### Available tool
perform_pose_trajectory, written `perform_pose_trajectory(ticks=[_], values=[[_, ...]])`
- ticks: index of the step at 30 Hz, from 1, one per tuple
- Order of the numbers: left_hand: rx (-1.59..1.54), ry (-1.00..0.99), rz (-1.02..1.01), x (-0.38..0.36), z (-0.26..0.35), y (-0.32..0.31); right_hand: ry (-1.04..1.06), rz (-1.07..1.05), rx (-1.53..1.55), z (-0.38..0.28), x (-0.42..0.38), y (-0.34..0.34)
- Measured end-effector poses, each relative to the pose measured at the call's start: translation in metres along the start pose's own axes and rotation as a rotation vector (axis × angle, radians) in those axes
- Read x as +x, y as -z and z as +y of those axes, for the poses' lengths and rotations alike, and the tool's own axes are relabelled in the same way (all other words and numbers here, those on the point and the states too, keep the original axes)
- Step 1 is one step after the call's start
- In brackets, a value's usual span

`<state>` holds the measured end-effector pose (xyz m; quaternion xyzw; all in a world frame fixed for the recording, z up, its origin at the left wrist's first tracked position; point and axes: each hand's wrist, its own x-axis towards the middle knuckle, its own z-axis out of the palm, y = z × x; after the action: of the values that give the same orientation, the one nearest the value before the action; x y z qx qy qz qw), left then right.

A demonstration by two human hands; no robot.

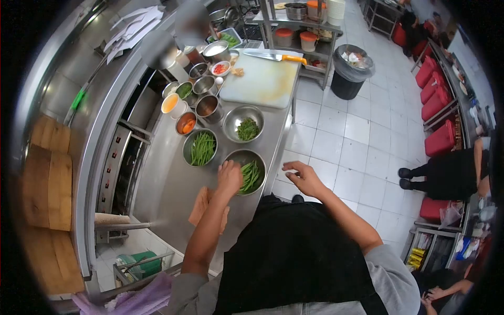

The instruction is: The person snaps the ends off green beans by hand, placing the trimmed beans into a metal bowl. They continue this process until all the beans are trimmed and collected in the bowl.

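My left hand [230,178] is at the left rim of a steel bowl [260,157] with green beans [251,175] in it. Its fingers are bunched together, and whatever they may hold is hidden. Off the counter's right edge, my right hand [304,178] hovers over the floor with bent fingers apart and nothing visible in them. Just beyond my left hand, another steel bowl holds long green beans [202,148]. A wider steel bowl [229,116] contains chopped greens [247,128]. Beneath my left forearm lies a brownish-orange cloth [203,202].
Farther up the steel counter [163,178] is a white cutting board [257,86] with an orange-handled knife [278,56]. Several containers of ingredients crowd its left side, including sliced carrots [187,126]. A black trash bin [347,79] stands on the floor. A person in black [446,173] is at right.
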<state>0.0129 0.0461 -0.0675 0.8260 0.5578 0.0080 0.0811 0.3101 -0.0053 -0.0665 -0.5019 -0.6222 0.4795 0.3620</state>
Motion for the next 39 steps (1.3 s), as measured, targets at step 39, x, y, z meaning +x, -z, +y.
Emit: perform_pose_trajectory(ticks=[39], values=[[-0.538, -0.817, -0.247, 0.058, 0.239, 0.052, -0.316, 0.804, 0.324, -0.009, -0.121, 0.058]])
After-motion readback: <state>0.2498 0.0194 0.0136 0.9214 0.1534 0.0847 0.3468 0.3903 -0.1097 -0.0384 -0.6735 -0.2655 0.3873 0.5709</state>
